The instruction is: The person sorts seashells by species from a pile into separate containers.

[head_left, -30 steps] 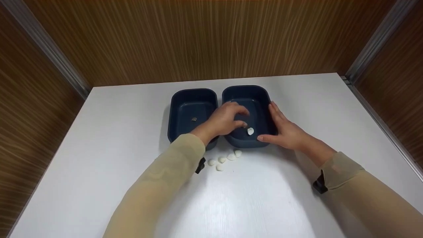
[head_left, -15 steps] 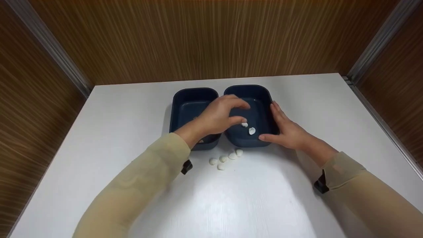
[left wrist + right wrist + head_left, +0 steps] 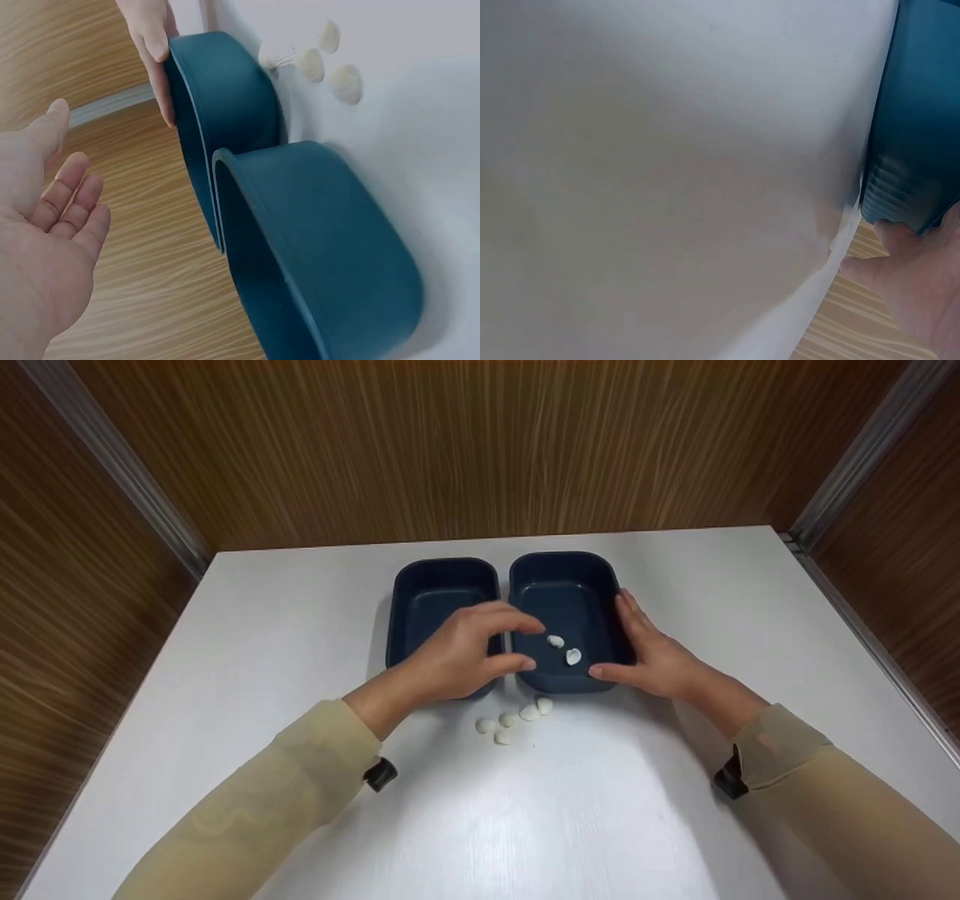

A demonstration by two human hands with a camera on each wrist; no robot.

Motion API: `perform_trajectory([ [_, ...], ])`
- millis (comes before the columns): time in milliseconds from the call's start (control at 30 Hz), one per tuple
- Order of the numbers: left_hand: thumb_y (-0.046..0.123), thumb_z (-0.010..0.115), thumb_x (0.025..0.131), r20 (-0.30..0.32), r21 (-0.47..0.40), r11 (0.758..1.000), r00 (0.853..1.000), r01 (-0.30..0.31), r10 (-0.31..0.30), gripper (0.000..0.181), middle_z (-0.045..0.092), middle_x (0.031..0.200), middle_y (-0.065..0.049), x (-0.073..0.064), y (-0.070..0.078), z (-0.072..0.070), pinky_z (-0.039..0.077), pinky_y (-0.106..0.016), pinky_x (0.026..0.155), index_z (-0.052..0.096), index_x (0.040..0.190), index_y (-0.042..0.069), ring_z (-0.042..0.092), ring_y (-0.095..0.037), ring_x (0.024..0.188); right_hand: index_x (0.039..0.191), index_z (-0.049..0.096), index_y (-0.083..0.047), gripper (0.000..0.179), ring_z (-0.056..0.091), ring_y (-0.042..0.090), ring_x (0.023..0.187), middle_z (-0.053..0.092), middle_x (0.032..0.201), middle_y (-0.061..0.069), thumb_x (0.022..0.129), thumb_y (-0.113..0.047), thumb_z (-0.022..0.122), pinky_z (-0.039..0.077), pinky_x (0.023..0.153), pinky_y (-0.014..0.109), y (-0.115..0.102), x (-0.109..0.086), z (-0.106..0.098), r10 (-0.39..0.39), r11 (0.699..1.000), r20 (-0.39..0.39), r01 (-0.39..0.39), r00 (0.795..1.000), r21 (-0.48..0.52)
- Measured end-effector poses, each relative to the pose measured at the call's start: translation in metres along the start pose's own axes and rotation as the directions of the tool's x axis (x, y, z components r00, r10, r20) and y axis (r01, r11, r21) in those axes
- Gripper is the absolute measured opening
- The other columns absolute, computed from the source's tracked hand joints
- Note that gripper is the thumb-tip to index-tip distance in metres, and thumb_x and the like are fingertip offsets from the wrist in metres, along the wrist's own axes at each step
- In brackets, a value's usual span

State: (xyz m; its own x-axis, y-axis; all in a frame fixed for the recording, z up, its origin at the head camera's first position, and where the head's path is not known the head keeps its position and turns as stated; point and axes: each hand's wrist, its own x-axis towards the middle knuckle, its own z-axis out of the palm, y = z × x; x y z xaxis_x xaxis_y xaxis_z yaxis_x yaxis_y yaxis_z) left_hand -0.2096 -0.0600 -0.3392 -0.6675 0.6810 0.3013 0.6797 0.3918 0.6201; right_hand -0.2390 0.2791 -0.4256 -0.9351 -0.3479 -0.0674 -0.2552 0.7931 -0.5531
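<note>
Two dark blue rectangular containers stand side by side on a white table. In the right container [image 3: 559,604] lie two small white seashells [image 3: 574,657], one beside the other. My left hand [image 3: 469,649] hovers over the left container [image 3: 427,619] and the gap between the two, thumb and fingers spread apart with nothing between them. The left wrist view shows its palm bare. My right hand [image 3: 652,656] rests on the right container, straight fingers along its right wall and thumb at its front rim. Much of the left container's inside is hidden behind my left hand.
Several pale seashells [image 3: 508,720] lie in a loose group on the white table [image 3: 525,825], just in front of the containers. A wood-grain panel [image 3: 480,450] rises behind the table, with similar panels at both sides.
A second white shell now lies in the right container, let go by my left hand. That hand has drawn back leftward and toward me. My right hand has stayed on the container.
</note>
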Motion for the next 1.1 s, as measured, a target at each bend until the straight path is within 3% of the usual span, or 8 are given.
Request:
perform_trajectory([
  [267,0.017,0.081,0.097,0.023,-0.046,0.999,1.000,-0.002,0.004,0.040,0.070,0.130,-0.006,-0.035,-0.004,0.007,0.053,-0.034,0.105,0.071,0.134,0.008,0.066,-0.019,0.122,0.171,-0.005,-0.013,0.120,0.009,0.041,0.161,-0.012,0.178,0.004,0.094,-0.063,0.071,0.020,0.123,0.068,-0.001,-0.001,0.000,-0.011,1.000,-0.014,0.011,1.000,-0.003],
  [567,0.018,0.082,0.096,0.087,-0.080,0.993,0.993,0.087,-0.080,0.039,0.071,0.127,-0.007,-0.070,-0.015,0.022,0.056,-0.041,0.101,0.072,0.133,0.009,0.067,-0.025,0.119,0.170,-0.007,-0.012,0.121,0.006,0.038,0.162,-0.012,0.178,0.007,0.094,-0.063,0.072,0.020,0.125,0.064,-0.003,-0.001,0.000,-0.031,1.000,-0.015,0.031,0.999,-0.005],
  [767,0.014,0.082,0.095,0.109,-0.094,0.987,0.987,0.131,-0.121,0.038,0.071,0.125,-0.010,-0.087,-0.029,0.032,0.055,-0.049,0.102,0.073,0.131,0.006,0.067,-0.029,0.114,0.170,-0.006,-0.012,0.121,0.008,0.039,0.162,-0.012,0.178,0.006,0.094,-0.064,0.071,0.021,0.125,0.064,-0.003,0.000,0.000,-0.024,1.000,-0.017,0.024,1.000,-0.011],
  [1100,0.014,0.085,0.092,0.110,-0.091,0.983,0.983,0.158,-0.147,0.047,0.067,0.127,-0.010,-0.102,-0.048,0.044,0.056,-0.044,0.098,0.069,0.136,0.005,0.067,-0.028,0.112,0.170,-0.007,-0.012,0.122,0.007,0.039,0.162,-0.014,0.177,0.004,0.093,-0.063,0.073,0.019,0.125,0.064,-0.001,0.000,0.001,-0.022,1.000,-0.012,0.022,1.000,0.001],
])
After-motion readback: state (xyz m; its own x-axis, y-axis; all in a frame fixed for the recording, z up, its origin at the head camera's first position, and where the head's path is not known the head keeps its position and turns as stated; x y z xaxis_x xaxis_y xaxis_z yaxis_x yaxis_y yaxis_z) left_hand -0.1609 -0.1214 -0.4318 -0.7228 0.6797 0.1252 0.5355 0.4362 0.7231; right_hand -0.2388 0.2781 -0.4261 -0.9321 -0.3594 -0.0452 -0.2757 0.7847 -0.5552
